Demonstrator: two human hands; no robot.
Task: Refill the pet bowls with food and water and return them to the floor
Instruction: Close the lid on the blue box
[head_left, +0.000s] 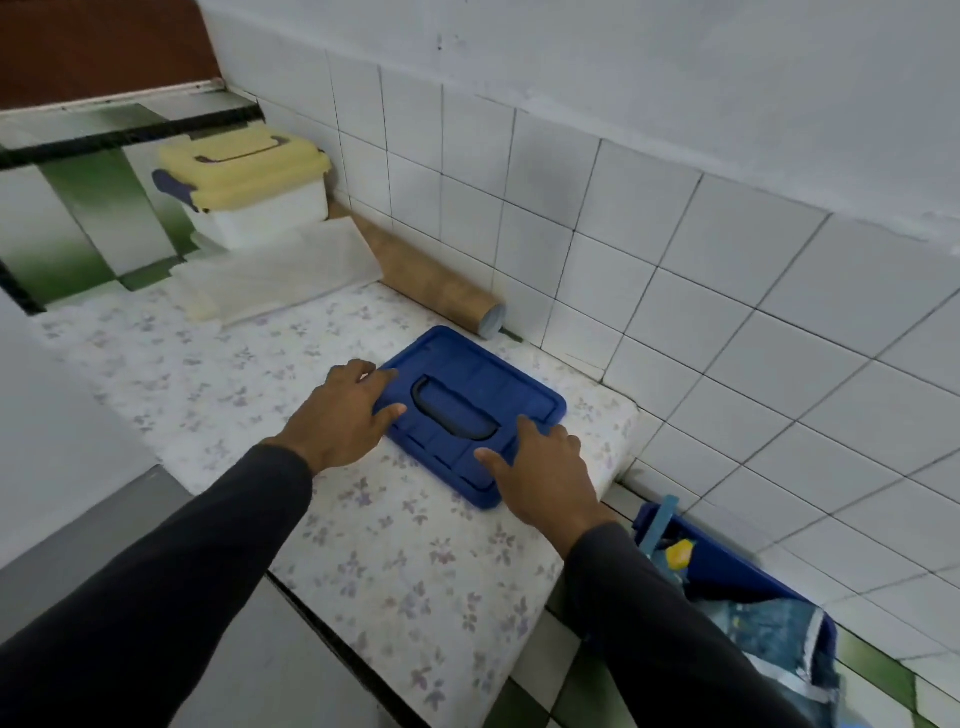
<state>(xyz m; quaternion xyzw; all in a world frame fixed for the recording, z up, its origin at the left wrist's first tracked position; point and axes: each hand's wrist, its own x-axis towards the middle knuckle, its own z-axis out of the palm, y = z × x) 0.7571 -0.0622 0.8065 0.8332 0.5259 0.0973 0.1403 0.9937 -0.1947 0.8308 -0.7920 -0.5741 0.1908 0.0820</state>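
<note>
A blue plastic lid (485, 387) with a recessed handle lies flat on the flower-patterned counter (384, 551), near the tiled wall. My left hand (345, 415) rests on the lid's left edge with fingers spread and fairly straight. My right hand (540, 467) lies on the lid's near right corner, fingers extended. On the floor at the lower right stands an open blue bin (769, 603), and inside it is a blue and yellow bag (769, 639). No pet bowl is in view.
A white box with a yellow lid (249, 182) sits at the counter's far left, with folded white cloth (280, 270) in front of it. A cardboard tube (441, 283) lies along the tiled wall. The counter ends just right of the lid.
</note>
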